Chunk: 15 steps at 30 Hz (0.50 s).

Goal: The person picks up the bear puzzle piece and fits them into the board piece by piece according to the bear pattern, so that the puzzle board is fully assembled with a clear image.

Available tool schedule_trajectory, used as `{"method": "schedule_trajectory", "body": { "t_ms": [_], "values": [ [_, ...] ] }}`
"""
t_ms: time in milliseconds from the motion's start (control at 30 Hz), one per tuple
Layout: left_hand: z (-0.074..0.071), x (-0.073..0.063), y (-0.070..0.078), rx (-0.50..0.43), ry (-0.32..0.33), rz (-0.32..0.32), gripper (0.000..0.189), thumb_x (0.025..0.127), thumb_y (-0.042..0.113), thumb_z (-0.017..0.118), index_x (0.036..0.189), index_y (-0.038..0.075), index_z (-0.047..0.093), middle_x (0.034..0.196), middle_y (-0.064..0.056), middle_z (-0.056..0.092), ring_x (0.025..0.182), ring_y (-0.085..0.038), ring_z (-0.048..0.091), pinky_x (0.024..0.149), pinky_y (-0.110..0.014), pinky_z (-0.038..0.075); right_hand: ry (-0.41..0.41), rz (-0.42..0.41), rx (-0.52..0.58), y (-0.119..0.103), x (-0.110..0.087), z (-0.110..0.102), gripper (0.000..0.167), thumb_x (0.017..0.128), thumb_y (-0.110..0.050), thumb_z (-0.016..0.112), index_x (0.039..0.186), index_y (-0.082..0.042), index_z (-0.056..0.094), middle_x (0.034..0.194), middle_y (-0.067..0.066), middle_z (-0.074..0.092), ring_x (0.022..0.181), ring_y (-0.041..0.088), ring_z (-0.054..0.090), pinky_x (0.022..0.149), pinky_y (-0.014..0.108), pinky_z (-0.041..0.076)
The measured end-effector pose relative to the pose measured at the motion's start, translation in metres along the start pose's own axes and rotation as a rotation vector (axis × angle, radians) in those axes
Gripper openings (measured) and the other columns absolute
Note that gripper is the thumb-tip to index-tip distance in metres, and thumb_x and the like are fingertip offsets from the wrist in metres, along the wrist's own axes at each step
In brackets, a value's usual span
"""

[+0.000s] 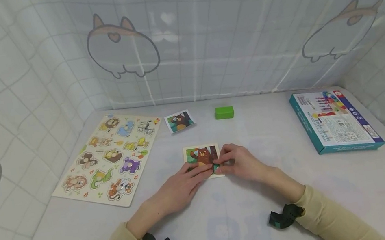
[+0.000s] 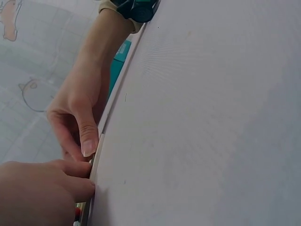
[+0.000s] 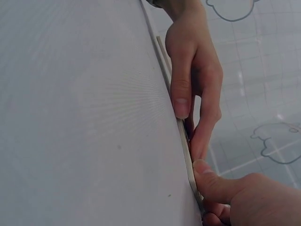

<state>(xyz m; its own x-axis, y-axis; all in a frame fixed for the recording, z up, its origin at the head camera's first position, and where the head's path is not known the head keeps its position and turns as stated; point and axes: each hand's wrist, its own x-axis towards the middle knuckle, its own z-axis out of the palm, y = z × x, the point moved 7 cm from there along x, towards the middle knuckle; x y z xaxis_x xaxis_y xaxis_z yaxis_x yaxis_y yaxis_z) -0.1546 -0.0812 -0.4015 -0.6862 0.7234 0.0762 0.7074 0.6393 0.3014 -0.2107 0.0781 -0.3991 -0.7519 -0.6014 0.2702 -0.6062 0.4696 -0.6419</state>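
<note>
In the head view, a small square bear puzzle with a pale wooden border lies on the table in front of the person. The left hand rests over its lower part, fingers fairly straight across the picture; in the right wrist view that hand's thumb touches the board's near edge. At the right side, the right hand pinches a small dark and green puzzle piece between thumb and fingers, low over the board. The fingers hide part of the puzzle and most of the piece.
An animal peg board lies at the left. Behind the puzzle are a bear picture card and a green block. A flat teal-edged box lies at the right. Tiled-pattern curtains enclose the table.
</note>
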Motion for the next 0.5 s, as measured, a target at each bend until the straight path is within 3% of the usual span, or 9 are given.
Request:
{"method": "schedule_trajectory", "body": {
  "t_ms": [167,500],
  "values": [
    [0.0007,-0.0011,-0.0021,0.007,0.008,0.018,0.043,0.106,0.018,0.047,0.149,0.021,0.049,0.156,0.006,0.044,0.136,-0.023,0.043,0.106,-0.04,0.049,0.002,-0.012,-0.007,-0.0005,-0.0013,0.0015,0.026,0.079,-0.017,0.086,0.102,-0.007,0.08,0.088,0.0,0.061,0.075,0.016,0.05,0.063,0.021,0.041],
    [0.0025,-0.0008,-0.0062,-0.05,-0.057,-0.011,0.044,0.108,0.021,0.044,0.151,0.026,0.046,0.16,0.012,0.037,0.143,-0.02,0.036,0.115,-0.04,0.042,0.008,-0.018,-0.017,0.002,-0.002,0.0005,0.025,0.08,-0.017,0.085,0.103,-0.008,0.08,0.09,-0.001,0.061,0.075,0.013,0.05,0.062,0.02,0.042]
  ]
}}
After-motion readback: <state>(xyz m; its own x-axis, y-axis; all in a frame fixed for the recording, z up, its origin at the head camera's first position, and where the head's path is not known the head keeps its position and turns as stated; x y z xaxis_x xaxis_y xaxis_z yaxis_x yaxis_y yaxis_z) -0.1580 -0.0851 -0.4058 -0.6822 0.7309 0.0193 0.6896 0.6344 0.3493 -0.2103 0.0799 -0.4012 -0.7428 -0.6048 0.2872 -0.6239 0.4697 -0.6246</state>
